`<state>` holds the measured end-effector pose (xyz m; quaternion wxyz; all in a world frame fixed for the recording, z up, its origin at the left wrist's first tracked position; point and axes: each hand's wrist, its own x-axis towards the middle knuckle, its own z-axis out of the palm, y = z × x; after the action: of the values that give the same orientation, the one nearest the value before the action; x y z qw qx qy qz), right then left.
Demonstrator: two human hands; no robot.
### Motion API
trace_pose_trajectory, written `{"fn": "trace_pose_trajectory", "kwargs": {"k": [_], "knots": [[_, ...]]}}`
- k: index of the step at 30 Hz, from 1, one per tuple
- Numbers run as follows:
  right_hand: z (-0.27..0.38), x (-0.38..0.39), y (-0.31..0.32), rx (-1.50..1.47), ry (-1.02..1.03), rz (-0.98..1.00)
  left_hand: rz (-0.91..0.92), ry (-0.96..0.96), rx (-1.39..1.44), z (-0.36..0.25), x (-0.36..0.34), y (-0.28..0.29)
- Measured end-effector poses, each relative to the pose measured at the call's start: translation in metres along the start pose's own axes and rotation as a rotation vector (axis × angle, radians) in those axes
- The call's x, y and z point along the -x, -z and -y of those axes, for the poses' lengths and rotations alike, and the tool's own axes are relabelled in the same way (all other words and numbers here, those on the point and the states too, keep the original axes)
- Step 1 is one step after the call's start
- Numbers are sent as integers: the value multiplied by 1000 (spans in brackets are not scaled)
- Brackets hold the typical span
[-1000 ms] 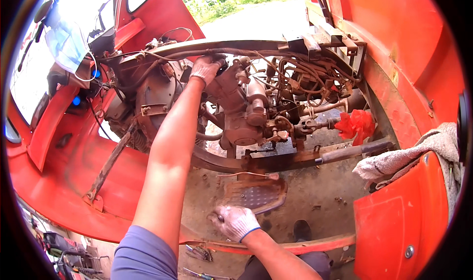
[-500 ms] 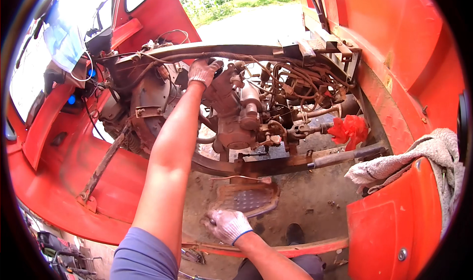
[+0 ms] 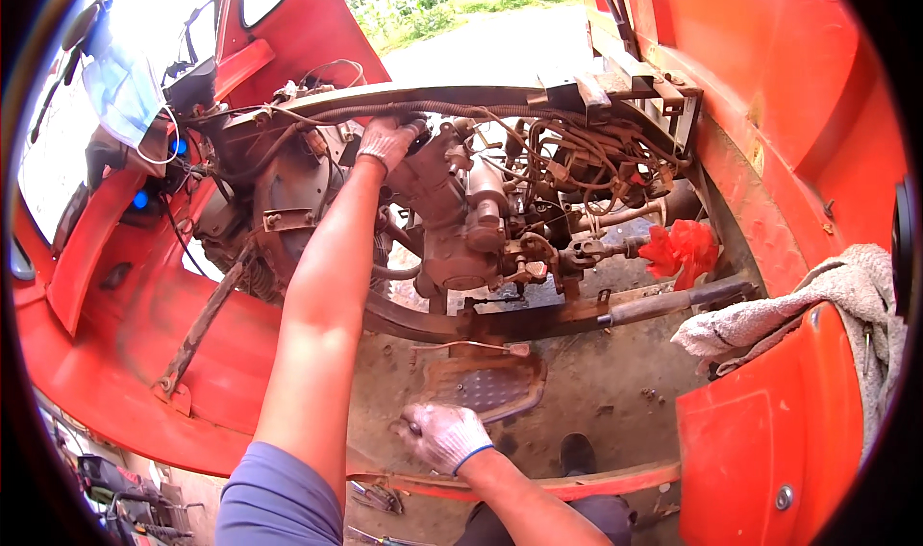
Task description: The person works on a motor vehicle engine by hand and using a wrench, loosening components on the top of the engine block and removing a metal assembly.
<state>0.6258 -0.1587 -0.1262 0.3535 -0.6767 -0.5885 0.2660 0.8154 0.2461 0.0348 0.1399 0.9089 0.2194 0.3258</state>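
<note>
My left hand (image 3: pixel 386 142), in a soiled knit glove, reaches far over to the top of a dusty brown engine (image 3: pixel 452 229). Its fingers curl round a dark part beside the engine's upper end, and what they grip is mostly hidden. Closer to me, my right hand (image 3: pixel 444 436) wears a white glove with a blue cuff edge. Those fingers are closed on a small dark, roundish thing that peeks out at the fingertips, too small to name. Below the right hand lies the floor, and just beyond it is a rusty pedal-like plate (image 3: pixel 486 384) with a dotted surface.
A rusty frame rail (image 3: pixel 423 323) runs along the engine's near side. Tangled hoses (image 3: pixel 586 157) and a red plastic bag (image 3: pixel 681 250) are to the right. A grey towel (image 3: pixel 817 291) drapes over a red panel (image 3: pixel 740 431). A blue face mask (image 3: pixel 123 89) hangs at upper left.
My left hand has shifted slightly left and down at the top of the engine, its fingers still curled. The right hand stays nearly in place, closed.
</note>
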Motion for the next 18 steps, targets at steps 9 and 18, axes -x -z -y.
{"fn": "trace_pose_trajectory", "kwargs": {"k": [9, 18], "knots": [[4, -1, 4, -8, -2, 16, -37, 4, -107, -15, 5, 5], [7, 1, 6, 41, -4, 95, -143, 132, -202, -22, 9, 2]]}}
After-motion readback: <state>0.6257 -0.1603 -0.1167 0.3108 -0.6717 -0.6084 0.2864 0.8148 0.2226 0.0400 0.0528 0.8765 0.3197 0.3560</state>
